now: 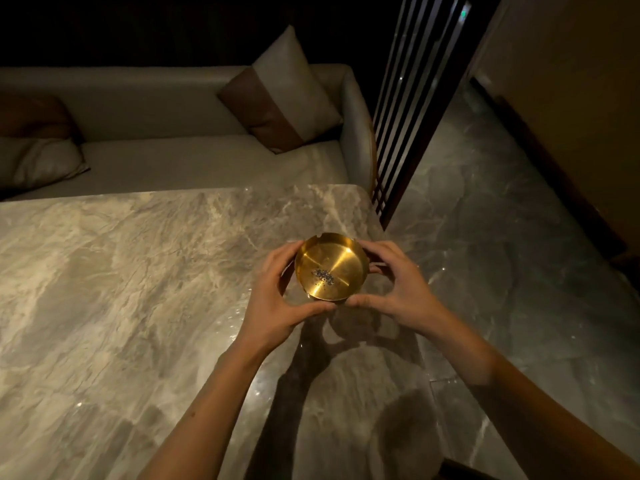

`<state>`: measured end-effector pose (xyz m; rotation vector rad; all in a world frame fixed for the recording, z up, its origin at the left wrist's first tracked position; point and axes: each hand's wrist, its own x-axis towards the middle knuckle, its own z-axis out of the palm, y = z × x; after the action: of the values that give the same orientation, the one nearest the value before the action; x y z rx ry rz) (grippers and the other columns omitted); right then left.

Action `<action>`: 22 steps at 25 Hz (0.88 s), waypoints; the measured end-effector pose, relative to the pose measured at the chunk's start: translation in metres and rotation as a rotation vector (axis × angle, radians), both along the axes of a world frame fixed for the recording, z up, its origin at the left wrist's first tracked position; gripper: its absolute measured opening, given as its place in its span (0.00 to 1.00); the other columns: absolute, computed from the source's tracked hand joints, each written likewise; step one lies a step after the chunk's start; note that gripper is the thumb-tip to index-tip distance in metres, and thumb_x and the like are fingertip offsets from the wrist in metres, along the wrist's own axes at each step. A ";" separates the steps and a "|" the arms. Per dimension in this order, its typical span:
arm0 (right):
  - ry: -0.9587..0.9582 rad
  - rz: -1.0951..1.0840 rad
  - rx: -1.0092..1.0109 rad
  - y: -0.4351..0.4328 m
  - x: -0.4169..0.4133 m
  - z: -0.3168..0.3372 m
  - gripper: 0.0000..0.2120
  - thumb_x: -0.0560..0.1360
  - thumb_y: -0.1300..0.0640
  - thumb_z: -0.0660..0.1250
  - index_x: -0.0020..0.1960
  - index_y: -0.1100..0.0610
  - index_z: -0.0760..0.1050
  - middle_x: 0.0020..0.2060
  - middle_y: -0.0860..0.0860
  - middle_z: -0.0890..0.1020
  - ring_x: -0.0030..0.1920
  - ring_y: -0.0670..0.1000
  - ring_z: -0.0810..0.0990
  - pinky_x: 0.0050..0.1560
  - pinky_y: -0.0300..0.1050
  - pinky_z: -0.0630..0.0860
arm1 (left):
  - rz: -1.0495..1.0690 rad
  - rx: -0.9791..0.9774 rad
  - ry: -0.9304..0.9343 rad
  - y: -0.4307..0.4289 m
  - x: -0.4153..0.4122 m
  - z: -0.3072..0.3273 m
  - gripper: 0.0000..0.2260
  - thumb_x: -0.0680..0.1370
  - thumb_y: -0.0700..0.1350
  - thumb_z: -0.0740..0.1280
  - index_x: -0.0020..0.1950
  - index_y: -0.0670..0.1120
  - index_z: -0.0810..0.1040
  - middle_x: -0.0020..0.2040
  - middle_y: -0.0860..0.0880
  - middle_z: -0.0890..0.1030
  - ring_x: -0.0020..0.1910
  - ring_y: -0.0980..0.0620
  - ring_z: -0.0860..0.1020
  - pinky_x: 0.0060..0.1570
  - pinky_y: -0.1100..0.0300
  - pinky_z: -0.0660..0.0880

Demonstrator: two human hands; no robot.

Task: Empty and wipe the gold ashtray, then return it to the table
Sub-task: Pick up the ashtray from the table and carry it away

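Note:
A round gold ashtray (330,263) with a small patch of grey ash in its bottom is held between both of my hands, near the right edge of the marble table (121,289). My left hand (277,299) cups its left side, thumb under the near rim. My right hand (394,289) cups its right side in the same way. The ashtray tilts slightly toward me, and I cannot tell whether it touches the tabletop.
A grey sofa (173,112) with cushions (284,95) runs along the table's far edge. A dark slatted screen (412,98) stands at the table's far right corner. Marble floor (512,254) lies to the right, with a wall (571,98) beyond.

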<state>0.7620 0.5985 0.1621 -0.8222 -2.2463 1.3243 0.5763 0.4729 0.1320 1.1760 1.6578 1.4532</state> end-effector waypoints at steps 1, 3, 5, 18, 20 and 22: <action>-0.002 0.007 -0.016 0.013 0.014 -0.002 0.41 0.60 0.47 0.80 0.70 0.52 0.69 0.61 0.47 0.73 0.62 0.44 0.75 0.61 0.43 0.76 | 0.008 -0.010 0.011 0.012 0.012 -0.001 0.44 0.58 0.51 0.83 0.72 0.50 0.70 0.68 0.52 0.72 0.69 0.52 0.72 0.70 0.50 0.70; -0.008 0.016 -0.035 0.042 0.045 -0.004 0.40 0.62 0.47 0.79 0.70 0.52 0.69 0.64 0.46 0.73 0.63 0.44 0.74 0.62 0.44 0.76 | 0.002 -0.024 0.017 0.039 0.040 -0.003 0.44 0.58 0.49 0.83 0.72 0.50 0.70 0.68 0.52 0.73 0.69 0.53 0.73 0.69 0.51 0.71; -0.028 0.034 -0.050 0.067 0.071 -0.006 0.38 0.62 0.47 0.78 0.70 0.50 0.69 0.65 0.45 0.73 0.64 0.43 0.74 0.62 0.43 0.75 | -0.009 -0.042 -0.019 0.061 0.066 -0.007 0.45 0.58 0.45 0.83 0.72 0.49 0.69 0.69 0.51 0.73 0.69 0.55 0.73 0.68 0.54 0.72; -0.009 -0.080 -0.089 0.098 0.121 -0.007 0.36 0.61 0.50 0.81 0.66 0.50 0.72 0.60 0.41 0.77 0.61 0.42 0.76 0.64 0.49 0.74 | -0.016 -0.071 -0.121 0.099 0.120 -0.007 0.41 0.60 0.42 0.82 0.71 0.50 0.70 0.68 0.51 0.74 0.69 0.54 0.72 0.70 0.55 0.70; -0.029 -0.128 -0.075 0.095 0.107 -0.007 0.37 0.60 0.47 0.79 0.66 0.52 0.71 0.61 0.44 0.77 0.61 0.44 0.76 0.63 0.50 0.74 | -0.053 -0.049 -0.142 0.107 0.101 -0.010 0.42 0.60 0.41 0.82 0.71 0.50 0.70 0.68 0.51 0.74 0.69 0.55 0.73 0.69 0.56 0.70; -0.034 -0.190 -0.075 0.094 0.094 -0.009 0.37 0.61 0.46 0.79 0.65 0.53 0.70 0.63 0.45 0.76 0.63 0.45 0.75 0.63 0.53 0.74 | -0.133 -0.071 -0.144 0.117 0.082 -0.013 0.42 0.60 0.42 0.82 0.72 0.50 0.69 0.68 0.52 0.74 0.69 0.56 0.72 0.70 0.57 0.70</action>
<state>0.8563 0.6924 0.1532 -1.0640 -2.0944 1.3206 0.6587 0.5896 0.1187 1.0953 1.4921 1.3527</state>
